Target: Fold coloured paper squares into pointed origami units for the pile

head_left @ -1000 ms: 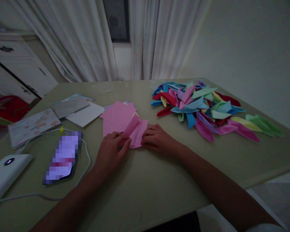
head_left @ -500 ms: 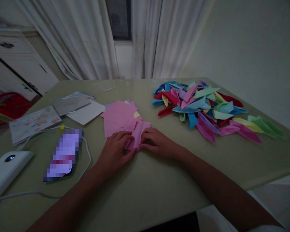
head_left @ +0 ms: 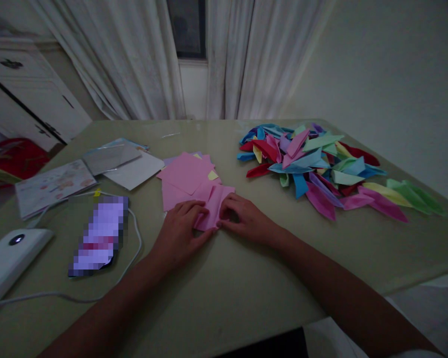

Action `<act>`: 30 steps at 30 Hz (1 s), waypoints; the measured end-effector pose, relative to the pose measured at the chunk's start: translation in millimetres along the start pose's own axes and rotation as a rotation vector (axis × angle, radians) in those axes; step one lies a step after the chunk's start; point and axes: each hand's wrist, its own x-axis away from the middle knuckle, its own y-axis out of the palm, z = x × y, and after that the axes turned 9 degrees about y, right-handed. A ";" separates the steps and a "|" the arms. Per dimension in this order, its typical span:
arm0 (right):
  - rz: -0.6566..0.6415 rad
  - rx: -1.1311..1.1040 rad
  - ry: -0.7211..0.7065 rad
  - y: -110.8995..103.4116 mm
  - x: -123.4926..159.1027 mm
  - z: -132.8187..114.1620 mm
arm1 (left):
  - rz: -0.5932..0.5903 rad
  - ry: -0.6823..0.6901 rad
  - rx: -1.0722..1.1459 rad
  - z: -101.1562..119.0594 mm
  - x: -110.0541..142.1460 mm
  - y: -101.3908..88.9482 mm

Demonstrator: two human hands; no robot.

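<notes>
Between my hands lies a partly folded sheet of pink paper (head_left: pixel 213 205), creased lengthwise, on the table (head_left: pixel 224 278). My left hand (head_left: pixel 182 223) rests over its left side, with thumb and fingers closed on the near part. At the near right edge, the thumb and forefinger of my right hand (head_left: pixel 241 216) pinch the paper. The fingertips of both hands almost meet there, and the lower corner is partly hidden. Just beyond, a stack of flat pink sheets (head_left: pixel 184 174) overlaps the far left of the folded piece, with yellow and purple corners peeking out.
A heap of folded colored paper pieces (head_left: pixel 309 159) spreads over the right rear. On the left are a blurred phone (head_left: pixel 100 233), a white device (head_left: pixel 17 263) with a cable (head_left: pixel 59 297), a patterned packet (head_left: pixel 56 186) and clear sleeves with white sheets (head_left: pixel 134 171). Curtains (head_left: pixel 134 59) hang behind the table.
The raised pink flap has come down toward the paper. My left thumb has slid right along the near edge, and my right hand has closed into a pinch there. The view has shifted slightly.
</notes>
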 end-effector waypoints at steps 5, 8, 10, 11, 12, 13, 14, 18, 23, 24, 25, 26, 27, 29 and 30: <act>-0.019 -0.016 -0.014 -0.6 -0.3 0.8 | 0.009 -0.006 0.008 0.9 0.6 0.5; -0.027 -0.027 -0.023 -1.4 0.4 1.0 | 0.005 -0.008 0.004 0.3 0.8 1.0; -0.027 -0.030 -0.034 -1.7 0.6 1.0 | -0.002 -0.003 -0.005 0.2 0.6 1.0; -0.025 -0.030 -0.037 -1.6 0.5 1.2 | -0.004 -0.001 -0.011 0.3 0.4 0.9; -0.024 -0.030 -0.036 -1.3 0.4 1.4 | -0.006 -0.002 -0.017 0.6 0.1 0.6; -0.025 -0.029 -0.033 -0.7 0.2 1.7 | -0.009 -0.006 -0.022 1.0 -0.3 0.4; -0.024 -0.028 -0.031 0.1 0.0 2.0 | -0.011 -0.011 -0.025 1.5 -0.7 0.1; -0.015 -0.010 -0.042 3.0 -0.4 3.4 | -0.022 -0.021 -0.019 3.1 -1.9 -0.9; 0.020 0.140 0.030 -3.7 0.6 5.2 | -0.019 -0.026 -0.014 3.5 -2.0 -1.3; 0.018 0.164 0.059 -6.5 0.8 5.9 | -0.018 -0.029 -0.013 3.7 -1.8 -1.4; 0.016 0.178 0.088 -9.5 1.1 6.8 | -0.019 -0.028 -0.011 3.9 -1.7 -1.5; 0.012 0.187 0.115 -12.4 1.4 7.7 | -0.021 -0.025 -0.009 4.1 -1.5 -1.7; 0.009 0.190 0.139 -15.0 1.7 8.8 | -0.025 -0.020 -0.009 4.3 -1.2 -1.9; 0.004 0.182 0.164 -18.9 2.2 11.2 | -0.034 -0.010 -0.014 4.8 -0.6 -2.2; 0.002 0.170 0.159 -20.2 2.4 12.6 | -0.039 -0.006 -0.020 5.0 -0.3 -2.5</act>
